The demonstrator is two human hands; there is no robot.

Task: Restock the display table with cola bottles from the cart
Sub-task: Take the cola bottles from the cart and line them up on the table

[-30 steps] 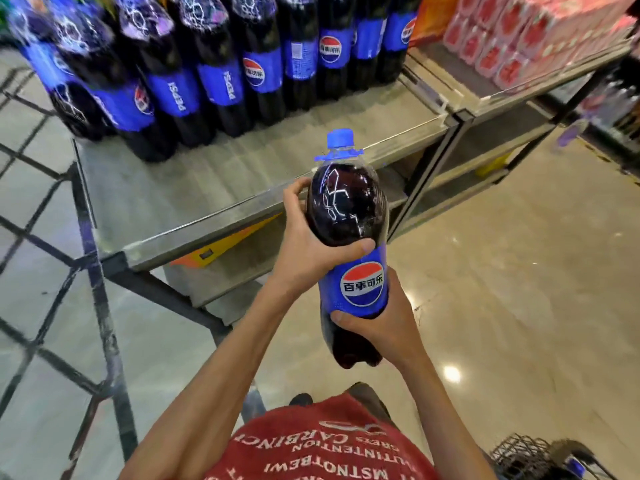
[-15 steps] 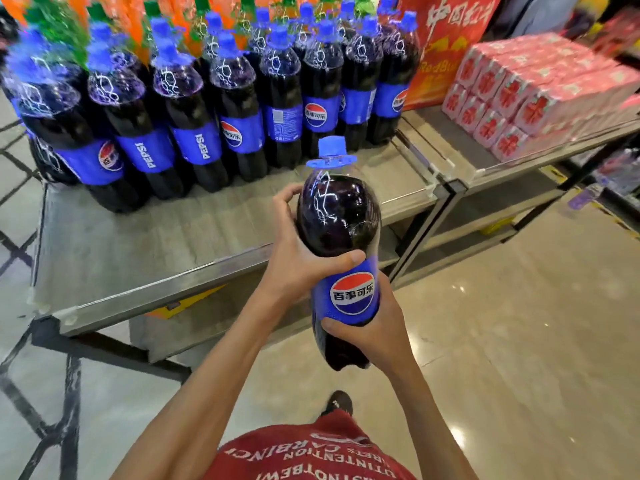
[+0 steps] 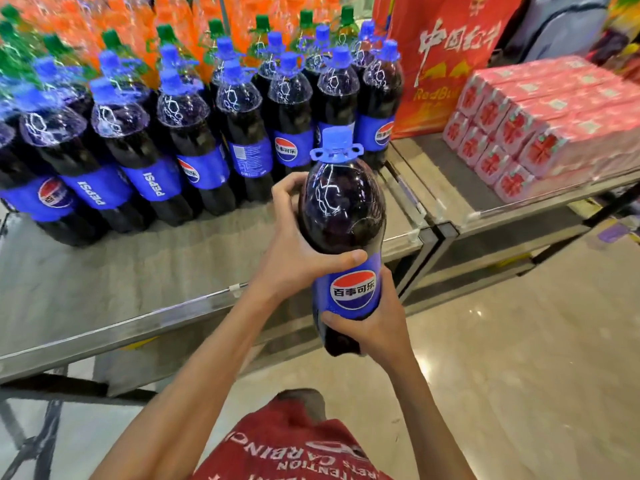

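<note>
The bottle (image 3: 341,216) is in the air, close to upright, over the near right corner of the table (image 3: 138,271) and not yet set on it. Its blue cap points up and its label faces the person. The left hand (image 3: 294,258) wraps the dark upper body, thumb laid across the front just above the label. The right hand (image 3: 374,320) grips the lower part, fingers curled round below the label near the base.

Beyond it, the stocked bottles (image 3: 194,150) stand packed along the far side of the table, with orange bottles (image 3: 86,26) behind them. A wide bare strip of tabletop lies between that row and the near edge. To the right a second table (image 3: 450,188) carries red cartons (image 3: 540,133), and a red banner (image 3: 446,57) stands behind. The cart is out of view.

This looks like the placing step: one bottle carried over, ready to go down. The next move likely calls for lowering it onto the bare strip just in front of the row, base flat, label toward the aisle, before both hands let go.
</note>
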